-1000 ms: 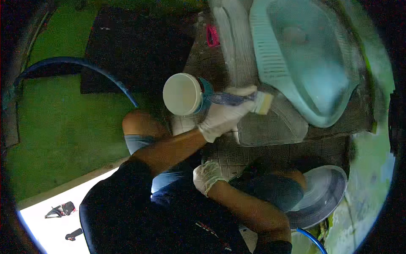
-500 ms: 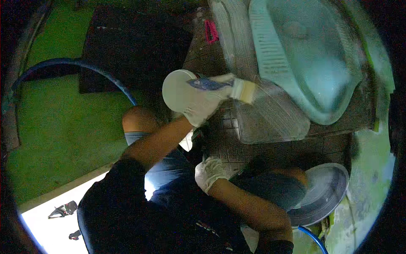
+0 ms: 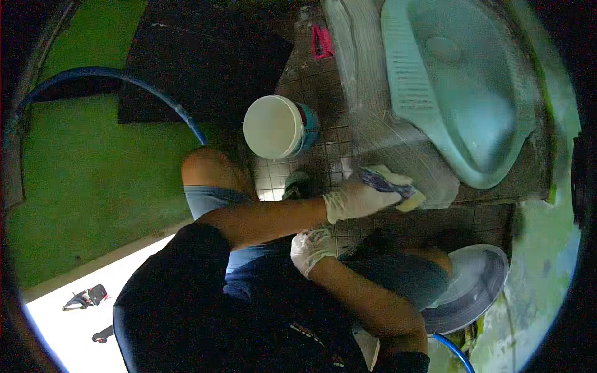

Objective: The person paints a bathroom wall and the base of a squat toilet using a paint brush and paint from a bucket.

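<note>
My left hand (image 3: pixel 360 198), in a white glove, grips a wide flat paintbrush (image 3: pixel 388 183) by its blue handle. The brush's pale yellow bristles are at the near edge of the grey, streaky-coated step (image 3: pixel 398 155) around a turquoise squat toilet (image 3: pixel 435 99). Nearer my body, my right hand (image 3: pixel 311 250), also in a smeared white glove, is closed beside my right thigh. Whatever its fingers may hold is hidden. Beyond my left forearm stands a bucket (image 3: pixel 273 127) with a round whitish top; whether this is a lid or contents, I cannot tell.
A pink brush-like object (image 3: pixel 322 42) lies on the tiles left of the step. By my right knee is a large round basin (image 3: pixel 482 286). A blue hose (image 3: pixel 155 96) arches over the green surface at left; a dark panel (image 3: pixel 193 62) stands behind it.
My left hand has moved the paintbrush from over the bucket right and nearer, down to the step's near edge. The bucket now shows fully. My right hand has stayed nearly in place.
</note>
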### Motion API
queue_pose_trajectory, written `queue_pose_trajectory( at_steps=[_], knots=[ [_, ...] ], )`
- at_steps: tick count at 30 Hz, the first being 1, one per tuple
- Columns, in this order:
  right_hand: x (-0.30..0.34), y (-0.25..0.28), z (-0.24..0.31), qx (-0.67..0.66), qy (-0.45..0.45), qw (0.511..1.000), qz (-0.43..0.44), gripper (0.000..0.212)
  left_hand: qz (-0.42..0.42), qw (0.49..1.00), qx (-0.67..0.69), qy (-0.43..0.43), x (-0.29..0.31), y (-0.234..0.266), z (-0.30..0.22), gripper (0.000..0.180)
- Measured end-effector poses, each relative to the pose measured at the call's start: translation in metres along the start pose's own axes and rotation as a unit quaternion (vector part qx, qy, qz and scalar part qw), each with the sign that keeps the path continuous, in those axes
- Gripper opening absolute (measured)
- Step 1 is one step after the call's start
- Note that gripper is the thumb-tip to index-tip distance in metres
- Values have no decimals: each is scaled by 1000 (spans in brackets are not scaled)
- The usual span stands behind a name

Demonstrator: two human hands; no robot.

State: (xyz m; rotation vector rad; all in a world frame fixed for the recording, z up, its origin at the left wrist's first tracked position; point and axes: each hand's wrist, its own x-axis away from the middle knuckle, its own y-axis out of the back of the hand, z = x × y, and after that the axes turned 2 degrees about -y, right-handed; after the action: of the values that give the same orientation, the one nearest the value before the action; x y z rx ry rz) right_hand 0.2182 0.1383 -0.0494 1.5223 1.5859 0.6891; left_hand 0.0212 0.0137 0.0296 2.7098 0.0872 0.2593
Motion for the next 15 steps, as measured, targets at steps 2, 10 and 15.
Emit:
queue_pose_trajectory(
  at_steps=[2, 10, 15],
  knots=[
    [-8, -5, -53, -211, 103, 970, 56, 25, -41, 998, 24, 30, 8, 32, 10, 37],
    [-80, 25, -157, -531, 152, 733, 397, 37, -193, 969, 21, 152, 23, 138, 11, 35],
    [-51, 15, -83, -410, 178, 837, 314, 34, 36, 990, 43, 130, 14, 81, -1, 28]
  ],
)
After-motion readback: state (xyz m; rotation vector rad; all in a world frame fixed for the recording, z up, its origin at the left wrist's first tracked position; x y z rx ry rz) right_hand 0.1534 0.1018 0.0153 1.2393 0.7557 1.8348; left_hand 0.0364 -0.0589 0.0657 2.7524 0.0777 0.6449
